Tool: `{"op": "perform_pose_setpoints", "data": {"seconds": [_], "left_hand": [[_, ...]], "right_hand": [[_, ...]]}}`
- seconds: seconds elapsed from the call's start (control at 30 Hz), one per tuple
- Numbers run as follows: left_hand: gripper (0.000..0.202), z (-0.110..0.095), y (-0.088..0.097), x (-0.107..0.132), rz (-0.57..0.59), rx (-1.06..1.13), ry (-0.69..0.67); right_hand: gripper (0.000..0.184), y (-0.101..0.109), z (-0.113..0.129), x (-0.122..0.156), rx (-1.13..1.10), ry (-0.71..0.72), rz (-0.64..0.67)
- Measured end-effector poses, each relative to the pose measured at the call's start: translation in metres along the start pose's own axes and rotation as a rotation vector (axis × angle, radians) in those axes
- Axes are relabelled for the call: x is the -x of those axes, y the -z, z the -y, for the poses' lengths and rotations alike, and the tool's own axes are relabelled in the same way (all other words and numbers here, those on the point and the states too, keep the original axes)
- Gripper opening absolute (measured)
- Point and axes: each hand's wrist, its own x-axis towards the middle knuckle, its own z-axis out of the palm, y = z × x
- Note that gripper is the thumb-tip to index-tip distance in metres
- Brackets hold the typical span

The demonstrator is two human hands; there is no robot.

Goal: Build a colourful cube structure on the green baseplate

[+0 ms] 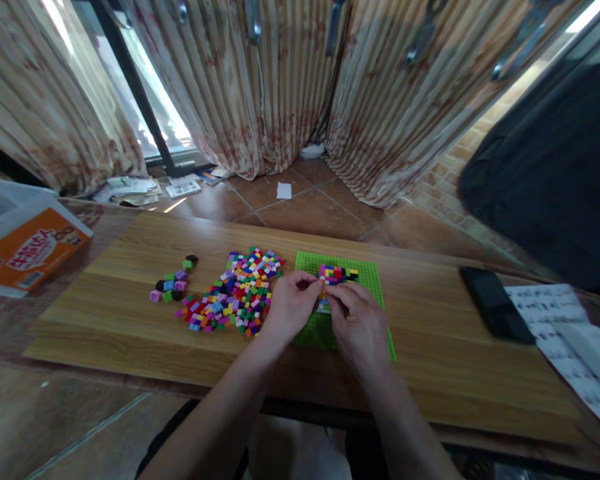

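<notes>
A green studded baseplate [373, 272] lies on the wooden board, with a patch of coloured toy bricks [337, 273] fixed on its upper middle. Over that patch my left hand [291, 303] comes in from the left, thumb and index finger pinched together. My right hand [359, 322] faces it from the right, its fingertips also closed in a pinch close to the left ones. Something small and yellowish shows between the two sets of fingertips, too small to make out. My fingers hide part of the patch.
Left of the baseplate spreads a heap of loose bricks [235, 300], with several larger blocks [169, 285] beyond it. A black phone [495, 303] and printed paper [550, 307] lie at the right. An orange-and-white bag [35, 247] stands at the far left.
</notes>
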Motion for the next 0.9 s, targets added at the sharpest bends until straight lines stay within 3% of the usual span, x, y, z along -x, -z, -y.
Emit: {"op": "perform_pose_setpoints", "data": {"seconds": [0.4, 0.9], "left_hand": [[0.013, -0.0044, 0.0029, 0.0076, 0.035, -0.025, 0.035], [0.015, -0.0027, 0.0042, 0.0090, 0.043, -0.071, -0.026]], "right_hand": [[0.016, -0.0002, -0.0010, 0.0018, 0.012, -0.062, -0.052], [0.018, -0.0054, -0.0005, 0.0051, 0.041, -0.097, -0.092]]}}
